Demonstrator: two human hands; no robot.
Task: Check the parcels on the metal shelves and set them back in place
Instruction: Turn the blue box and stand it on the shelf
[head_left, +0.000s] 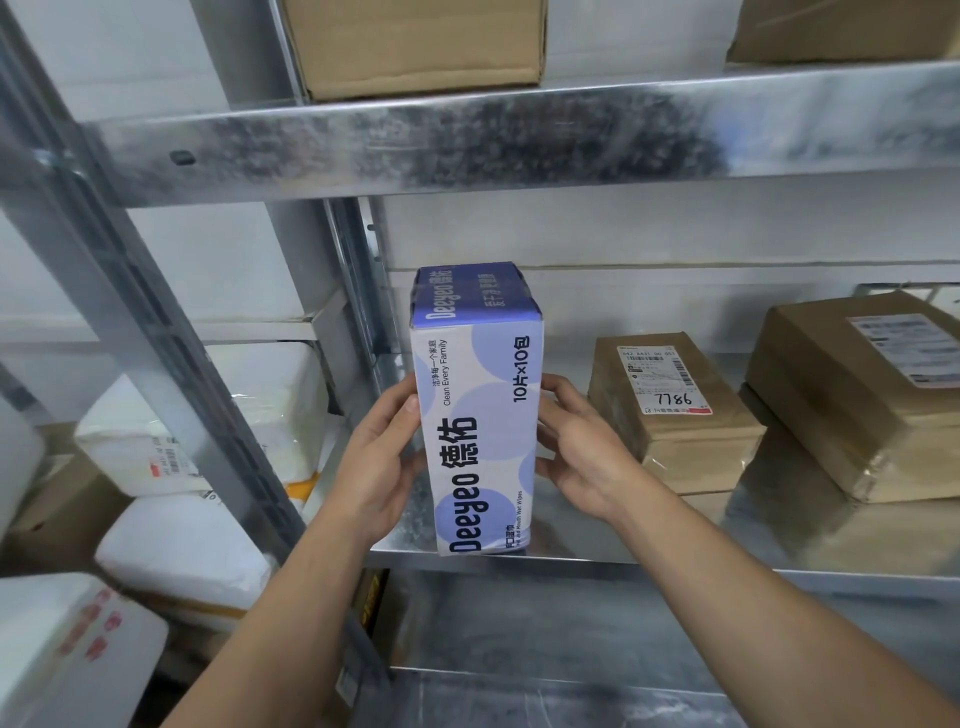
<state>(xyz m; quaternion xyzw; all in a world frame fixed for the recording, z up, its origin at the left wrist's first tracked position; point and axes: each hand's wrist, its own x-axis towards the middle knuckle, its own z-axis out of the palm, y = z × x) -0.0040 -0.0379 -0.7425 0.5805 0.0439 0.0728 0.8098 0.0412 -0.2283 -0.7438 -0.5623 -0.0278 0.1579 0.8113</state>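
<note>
A tall white and lavender box (480, 410) printed "Deeyeo" stands on end at the left of the middle metal shelf (649, 564). My left hand (382, 457) grips its left side and my right hand (582, 452) grips its right side. The box's bottom edge sits at the shelf's front lip. To its right lies a brown taped parcel (675, 415) with a label marked 7786. Further right, a larger brown parcel (857, 395) rests on another one.
A cardboard carton (421, 47) sits on the upper shelf (519, 140), with another carton (841, 31) at top right. White foam-wrapped parcels (197, 415) are stacked on the neighbouring rack to the left, behind a slanted steel upright (156, 338). A lower shelf (571, 696) lies below.
</note>
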